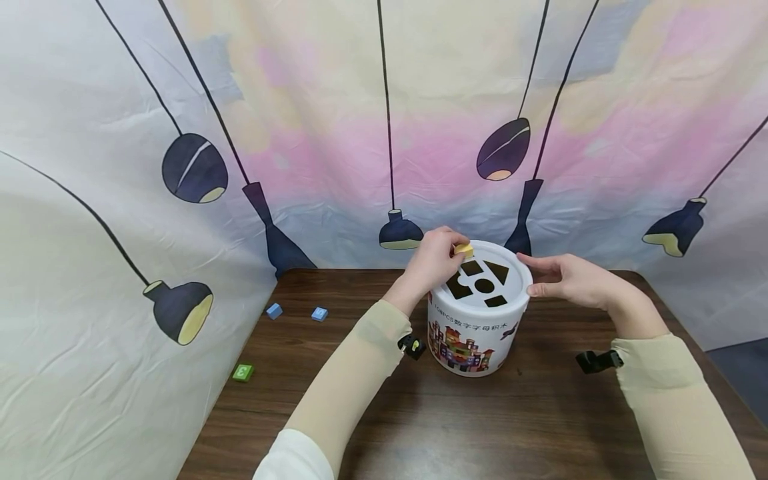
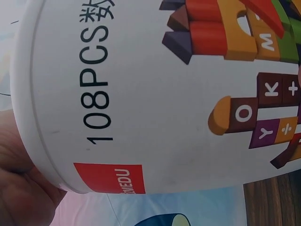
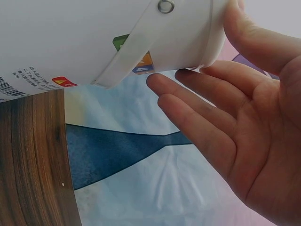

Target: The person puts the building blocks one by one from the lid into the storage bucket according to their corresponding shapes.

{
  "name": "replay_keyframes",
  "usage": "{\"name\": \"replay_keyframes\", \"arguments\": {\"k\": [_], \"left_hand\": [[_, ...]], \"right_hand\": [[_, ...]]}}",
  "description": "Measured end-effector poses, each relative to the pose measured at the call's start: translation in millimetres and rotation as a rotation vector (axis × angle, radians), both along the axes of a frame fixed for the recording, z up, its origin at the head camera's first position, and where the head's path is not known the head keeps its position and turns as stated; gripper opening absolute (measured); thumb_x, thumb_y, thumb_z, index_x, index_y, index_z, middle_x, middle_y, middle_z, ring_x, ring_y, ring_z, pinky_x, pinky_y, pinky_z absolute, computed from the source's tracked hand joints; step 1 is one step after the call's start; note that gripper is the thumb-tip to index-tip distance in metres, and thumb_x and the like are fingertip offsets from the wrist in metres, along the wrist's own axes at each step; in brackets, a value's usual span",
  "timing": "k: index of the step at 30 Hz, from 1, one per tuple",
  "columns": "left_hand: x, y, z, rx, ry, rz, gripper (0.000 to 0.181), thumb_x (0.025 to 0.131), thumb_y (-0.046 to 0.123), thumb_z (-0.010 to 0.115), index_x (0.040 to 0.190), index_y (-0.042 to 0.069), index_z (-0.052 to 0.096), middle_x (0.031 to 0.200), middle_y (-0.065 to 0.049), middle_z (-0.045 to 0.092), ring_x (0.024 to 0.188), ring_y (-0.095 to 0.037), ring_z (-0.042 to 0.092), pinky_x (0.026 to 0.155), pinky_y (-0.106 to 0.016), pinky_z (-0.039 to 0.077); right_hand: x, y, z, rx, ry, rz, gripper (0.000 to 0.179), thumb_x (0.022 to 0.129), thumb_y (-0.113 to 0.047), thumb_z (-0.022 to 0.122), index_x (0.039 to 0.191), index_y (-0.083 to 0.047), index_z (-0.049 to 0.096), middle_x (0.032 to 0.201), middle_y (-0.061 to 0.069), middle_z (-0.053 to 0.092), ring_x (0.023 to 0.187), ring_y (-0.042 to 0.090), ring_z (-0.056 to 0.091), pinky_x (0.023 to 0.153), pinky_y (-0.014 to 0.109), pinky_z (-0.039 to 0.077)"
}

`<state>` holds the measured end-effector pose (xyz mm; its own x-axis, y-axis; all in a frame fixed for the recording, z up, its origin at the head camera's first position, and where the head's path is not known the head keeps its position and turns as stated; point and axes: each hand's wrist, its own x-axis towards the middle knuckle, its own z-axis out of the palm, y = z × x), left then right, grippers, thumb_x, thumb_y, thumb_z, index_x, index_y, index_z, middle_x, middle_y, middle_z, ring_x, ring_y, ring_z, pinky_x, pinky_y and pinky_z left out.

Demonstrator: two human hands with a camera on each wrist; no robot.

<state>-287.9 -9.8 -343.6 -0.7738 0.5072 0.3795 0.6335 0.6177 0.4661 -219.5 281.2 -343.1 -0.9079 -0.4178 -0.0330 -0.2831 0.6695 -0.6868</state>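
Observation:
A white bucket with a printed block castle stands upright on the table. Its white lid has several shaped holes, among them a round one and a triangle. My left hand pinches a yellow block over the lid's far left part; in the left wrist view the block is hidden behind the bucket. At the right side, my right hand touches the rim with its thumb, and its fingers extend along the bucket's side. In the right wrist view, the bucket's white handle hangs beside those fingers.
On the table's left part lie a blue block, a lighter blue block and a green block marked 3. The dark wooden table ends at a cloth backdrop painted with hanging lamps.

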Motion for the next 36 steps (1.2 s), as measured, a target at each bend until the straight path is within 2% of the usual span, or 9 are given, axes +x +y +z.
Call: {"name": "replay_keyframes", "arguments": {"k": [8, 19, 28, 36], "left_hand": [[1.4, -0.8, 0.8, -0.008, 0.0, 0.002, 0.025, 0.103, 0.01, 0.072, 0.127, 0.007, 0.079, 0.12, -0.006, 0.072, 0.097, -0.015, 0.066, 0.079, -0.019, 0.053], [2.4, -2.4, 1.0, -0.007, -0.015, 0.004, 0.024, 0.104, 0.011, 0.071, 0.127, 0.008, 0.078, 0.119, -0.005, 0.071, 0.099, -0.016, 0.067, 0.08, -0.022, 0.055], [3.9, -9.5, -4.9, 0.131, -0.039, -0.027, 0.021, 0.102, 0.012, 0.074, 0.122, 0.008, 0.08, 0.116, -0.005, 0.072, 0.098, -0.015, 0.069, 0.082, -0.019, 0.055], [7.5, -14.2, -3.6, 0.197, -0.056, -0.064, 0.021, 0.102, 0.011, 0.074, 0.122, 0.006, 0.079, 0.116, -0.007, 0.072, 0.098, -0.016, 0.069, 0.083, -0.019, 0.056]], "right_hand": [[-0.1, 0.0, -0.6, 0.007, 0.004, -0.005, 0.08, 0.1, -0.032, 0.079, 0.164, -0.005, 0.041, 0.156, 0.023, 0.053, 0.148, 0.05, 0.041, 0.112, 0.069, 0.041], [0.4, -0.3, -1.2, 0.004, -0.002, -0.003, 0.08, 0.1, -0.032, 0.078, 0.164, -0.004, 0.04, 0.158, 0.023, 0.051, 0.148, 0.05, 0.041, 0.111, 0.068, 0.043], [1.8, -0.7, -0.4, 0.008, 0.003, -0.008, 0.08, 0.099, -0.032, 0.079, 0.164, -0.004, 0.041, 0.158, 0.024, 0.05, 0.148, 0.051, 0.041, 0.112, 0.069, 0.041], [0.8, 0.3, -1.4, 0.019, 0.023, -0.005, 0.079, 0.1, -0.032, 0.079, 0.164, -0.004, 0.041, 0.156, 0.025, 0.052, 0.147, 0.051, 0.042, 0.111, 0.069, 0.042]]}}
